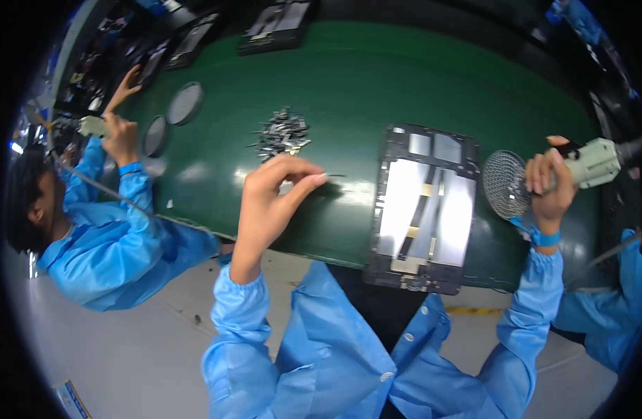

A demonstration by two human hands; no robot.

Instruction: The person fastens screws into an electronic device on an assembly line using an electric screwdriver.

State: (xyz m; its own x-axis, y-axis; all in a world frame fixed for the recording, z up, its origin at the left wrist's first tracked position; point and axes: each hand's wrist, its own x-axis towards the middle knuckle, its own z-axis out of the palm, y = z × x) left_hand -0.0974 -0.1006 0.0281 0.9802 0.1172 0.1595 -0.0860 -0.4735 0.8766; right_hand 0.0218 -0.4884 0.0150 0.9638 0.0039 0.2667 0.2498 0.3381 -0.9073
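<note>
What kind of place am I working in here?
Most likely an electronics assembly line: a green conveyor belt carries an opened tablet frame, a pile of small metal parts lies beside it, and your right hand grips an electric screwdriver.

You have one opened tablet frame near you, one heap of small metal clips left of it, one round mesh dish to its right, two grey round lids far left, and three dark trays far back.
</note>
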